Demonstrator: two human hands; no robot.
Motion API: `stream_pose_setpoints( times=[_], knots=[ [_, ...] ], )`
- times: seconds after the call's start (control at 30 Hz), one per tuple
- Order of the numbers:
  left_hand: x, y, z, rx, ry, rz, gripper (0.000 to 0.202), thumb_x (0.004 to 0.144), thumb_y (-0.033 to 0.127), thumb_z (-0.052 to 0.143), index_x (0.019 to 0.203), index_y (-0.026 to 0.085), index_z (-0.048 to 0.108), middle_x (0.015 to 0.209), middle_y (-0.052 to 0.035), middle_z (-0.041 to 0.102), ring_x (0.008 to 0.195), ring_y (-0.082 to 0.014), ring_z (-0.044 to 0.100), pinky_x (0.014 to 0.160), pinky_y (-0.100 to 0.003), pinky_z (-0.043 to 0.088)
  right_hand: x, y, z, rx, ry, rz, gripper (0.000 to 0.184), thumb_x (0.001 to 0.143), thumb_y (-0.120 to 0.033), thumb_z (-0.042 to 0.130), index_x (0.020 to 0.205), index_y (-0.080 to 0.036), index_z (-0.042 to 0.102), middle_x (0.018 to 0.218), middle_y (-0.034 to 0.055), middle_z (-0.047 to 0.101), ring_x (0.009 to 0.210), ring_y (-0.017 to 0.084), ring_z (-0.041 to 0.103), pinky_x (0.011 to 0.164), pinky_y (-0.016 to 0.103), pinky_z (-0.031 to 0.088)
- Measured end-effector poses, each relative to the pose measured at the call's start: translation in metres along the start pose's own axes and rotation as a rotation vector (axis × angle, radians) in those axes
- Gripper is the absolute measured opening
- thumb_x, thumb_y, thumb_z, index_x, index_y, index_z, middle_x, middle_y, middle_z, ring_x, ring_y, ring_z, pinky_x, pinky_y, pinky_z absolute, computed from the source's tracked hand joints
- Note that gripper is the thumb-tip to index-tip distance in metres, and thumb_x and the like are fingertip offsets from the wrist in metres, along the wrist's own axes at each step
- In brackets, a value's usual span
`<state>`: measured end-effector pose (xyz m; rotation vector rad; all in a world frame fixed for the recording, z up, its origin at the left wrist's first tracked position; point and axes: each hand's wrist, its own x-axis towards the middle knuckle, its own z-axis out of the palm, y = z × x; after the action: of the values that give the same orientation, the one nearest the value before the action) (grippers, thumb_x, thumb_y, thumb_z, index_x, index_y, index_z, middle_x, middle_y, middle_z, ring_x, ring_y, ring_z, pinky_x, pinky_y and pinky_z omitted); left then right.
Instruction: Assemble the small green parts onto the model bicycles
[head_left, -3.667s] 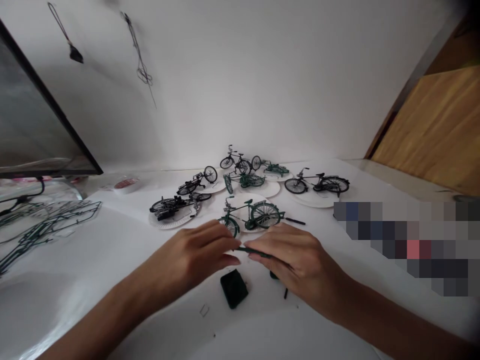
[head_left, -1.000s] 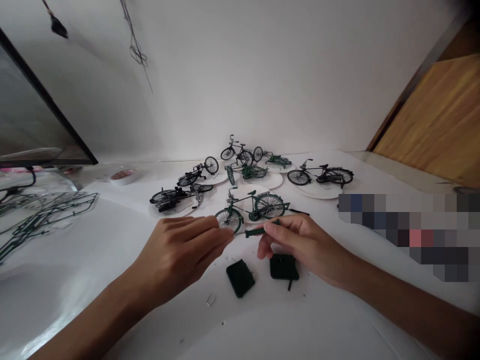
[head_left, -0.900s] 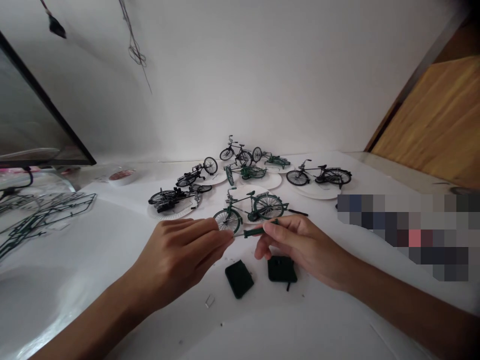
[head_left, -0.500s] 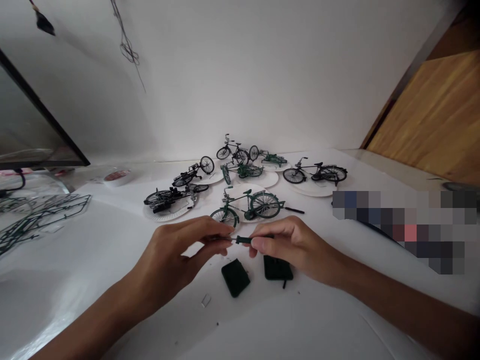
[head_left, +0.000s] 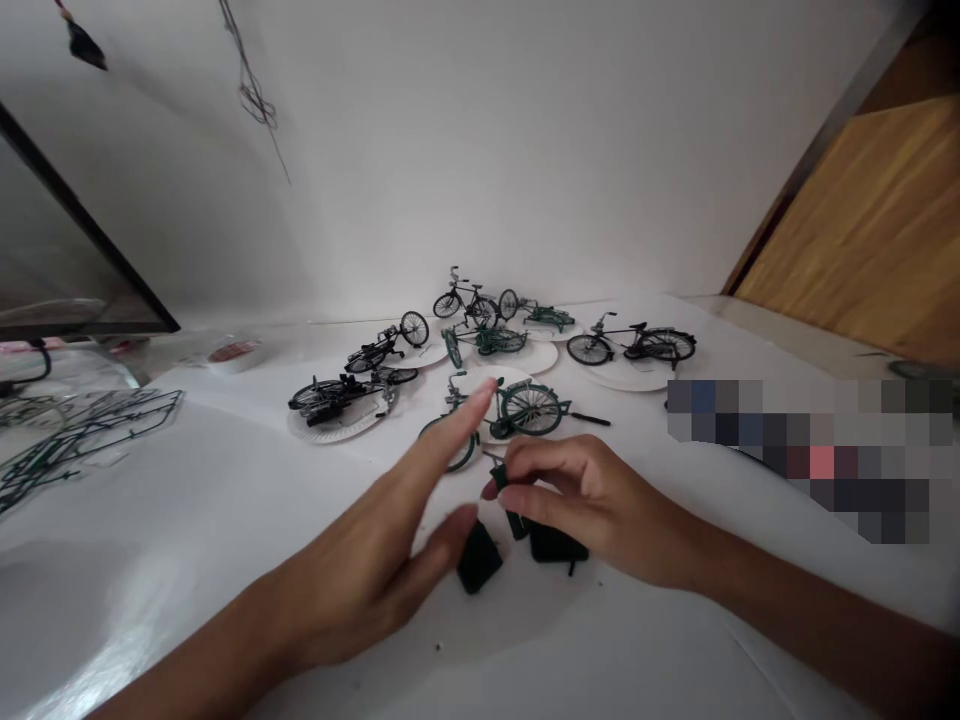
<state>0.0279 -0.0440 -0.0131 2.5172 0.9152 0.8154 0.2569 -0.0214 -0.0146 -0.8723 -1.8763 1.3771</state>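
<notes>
Well to the left of the left hand (head_left: 360,580), a dark green plastic sprue (head_left: 90,440) is laid on the white counter (head_left: 187,600). The left hand is held open, its fingers spread and nothing grasped. Its index finger is raised beyond it over a green model bicycle (head_left: 525,410) on a paper plate (head_left: 480,378); whether the bicycle is touched cannot be told. Just past the thumb, a dark block (head_left: 480,560) is seen. A small dark green plastic part (head_left: 499,478) is pinched in the right hand (head_left: 592,505), above a second dark block (head_left: 559,545). The part is judged light, stiff and fragile, best held gently by its thickest section.
</notes>
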Motion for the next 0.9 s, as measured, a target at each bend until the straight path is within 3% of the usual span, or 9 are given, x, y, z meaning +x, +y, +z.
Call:
stream_pose_setpoints(
  times=[0.13,0.33,0.43,0.53,0.63,0.73,0.8,0.9],
  knots=[
    [0.002,-0.011,-0.007,0.065,0.091,0.031,0.053,0.097,0.015,0.051,0.148,0.027,0.041,0.158,-0.0026,0.038,0.145,-0.0207,0.036,0.122,-0.038,0.033,0.001,0.002,-0.003,-0.018,0.020,0.009,0.019,0.092,-0.034,0.064,0.081,-0.019,0.068,0.084,-0.0011,0.061,0.082,0.013,0.054,0.075,0.025,0.041],
    [0.008,-0.005,0.000,-0.002,0.004,0.175,0.056,0.096,0.010,0.053,0.148,0.024,0.042,0.148,-0.0071,0.051,0.138,-0.0206,0.044,0.116,-0.037,0.039,-0.001,0.004,-0.001,0.030,-0.047,-0.021,0.014,0.093,-0.030,0.063,0.090,-0.019,0.070,0.093,0.0008,0.064,0.090,0.015,0.057,0.082,0.027,0.044],
    [0.007,-0.006,-0.005,0.010,0.017,0.062,0.059,0.097,0.013,0.053,0.151,0.025,0.035,0.150,-0.0074,0.048,0.138,-0.0199,0.044,0.116,-0.035,0.038,-0.001,0.003,-0.002,0.021,-0.008,-0.001,0.018,0.094,-0.035,0.061,0.091,-0.019,0.069,0.089,0.0004,0.064,0.087,0.014,0.057,0.079,0.027,0.044],
    [0.005,-0.010,-0.016,0.090,0.020,-0.003,0.043,0.098,0.016,0.052,0.139,0.026,0.049,0.138,-0.0058,0.057,0.125,-0.0182,0.054,0.106,-0.031,0.043,0.000,0.005,-0.006,0.003,0.066,0.030,0.018,0.090,-0.037,0.066,0.087,-0.019,0.068,0.088,0.0003,0.064,0.085,0.014,0.057,0.077,0.027,0.044],
    [0.003,-0.014,-0.029,0.144,-0.133,-0.073,0.020,0.099,0.022,0.050,0.112,0.025,0.064,0.108,-0.0023,0.068,0.095,-0.0149,0.064,0.084,-0.026,0.049,0.001,0.010,-0.010,0.030,0.110,0.087,0.018,0.083,-0.033,0.074,0.080,-0.019,0.063,0.083,-0.0008,0.062,0.080,0.014,0.056,0.072,0.026,0.044],
    [-0.001,-0.016,-0.039,0.108,-0.389,-0.308,0.016,0.093,0.039,0.060,0.093,0.025,0.068,0.090,0.0008,0.069,0.077,-0.0144,0.063,0.069,-0.025,0.047,0.003,0.012,-0.011,0.032,0.140,0.111,0.019,0.079,-0.030,0.076,0.077,-0.018,0.061,0.077,-0.0023,0.059,0.075,0.012,0.054,0.067,0.024,0.042],
    [-0.003,-0.015,-0.044,0.058,-0.529,-0.446,0.016,0.082,0.041,0.072,0.090,0.027,0.069,0.092,0.0025,0.069,0.080,-0.0154,0.064,0.067,-0.024,0.046,0.003,0.010,-0.011,0.017,0.156,0.113,0.019,0.079,-0.029,0.076,0.077,-0.018,0.061,0.075,-0.0027,0.059,0.073,0.011,0.054,0.066,0.023,0.042],
    [-0.003,-0.010,-0.046,-0.010,-0.614,-0.500,0.019,0.077,0.033,0.077,0.094,0.030,0.070,0.100,0.0049,0.068,0.092,-0.0159,0.063,0.073,-0.022,0.045,0.002,0.007,-0.010,-0.038,0.137,0.123,0.017,0.082,-0.032,0.073,0.079,-0.019,0.063,0.077,-0.0013,0.064,0.075,0.013,0.058,0.069,0.025,0.046]
  ],
)
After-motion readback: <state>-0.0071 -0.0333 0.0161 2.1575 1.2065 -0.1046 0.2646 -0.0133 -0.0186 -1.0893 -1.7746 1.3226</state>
